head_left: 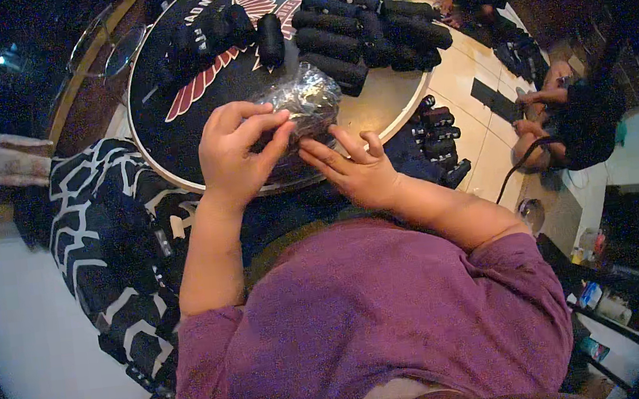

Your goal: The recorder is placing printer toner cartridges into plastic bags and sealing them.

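The left hand has its thumb and fingertips drawn close together on the near-left side of a bundle in clear, shiny plastic, apparently pinching the film where it is loose enough to grip. The right hand lies on the opposite, near-right side, its fingers extended and partly spread, with the leading fingertips against the bundle's lower edge; this looks like steadying from the outside rather than a closed grasp. The bundle is over the near part of the round tabletop, directly in front of the person, a placement that probably suits both hands because neither forearm has to stretch. What is inside the wrapping is hard to make out through the glare. Just beyond it, black cylindrical rolls lie heaped side by side toward the far right, perhaps grouped so the near area stays free for handling. One separate black roll is left of that heap, and more dark pieces sit farther left, their shapes blurred against the dark, red-winged surface.
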